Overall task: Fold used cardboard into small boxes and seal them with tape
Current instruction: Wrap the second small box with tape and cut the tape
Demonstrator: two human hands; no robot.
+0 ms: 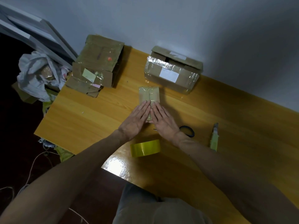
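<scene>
Covering near edge of small box (149,94): left hand (135,122), right hand (163,120), flat.

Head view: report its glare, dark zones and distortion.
Head view: a white glare patch on the table near the tape roll; sheen on the large taped box; the floor at left nearly black; wide-angle stretch enlarges the forearms at the bottom edge.

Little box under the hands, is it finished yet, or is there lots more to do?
Nearly. The little box is folded, with tape along its middle seam. The left hand and right hand press flat on its near end. The stack of flattened cardboard at the far left looks unfolded, so more boxes probably remain.
</scene>
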